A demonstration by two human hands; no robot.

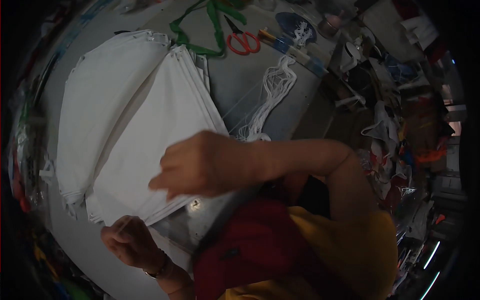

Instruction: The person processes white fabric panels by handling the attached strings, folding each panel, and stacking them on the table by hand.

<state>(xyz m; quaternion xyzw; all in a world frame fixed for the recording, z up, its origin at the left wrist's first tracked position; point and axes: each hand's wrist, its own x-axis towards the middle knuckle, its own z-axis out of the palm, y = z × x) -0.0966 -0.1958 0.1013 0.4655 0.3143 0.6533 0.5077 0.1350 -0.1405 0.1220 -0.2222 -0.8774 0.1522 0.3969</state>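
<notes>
Two overlapping stacks of white fabric pieces lie on the grey table, one on the left and one nearer the middle. Over the lower part of the middle stack is my right hand, its fingers curled and blurred; whatever they hold is hidden. Just off that stack's bottom corner, my left hand is closed, with a faint pale streak at its fingers that is too small to name. A bundle of white cords lies right of the stacks, with thin strands reaching toward them.
Red-handled scissors and a green strap lie at the table's top. Beside them are a blue dish with white string and a long packaged item. Mixed cloth and plastic clutter fills the right side.
</notes>
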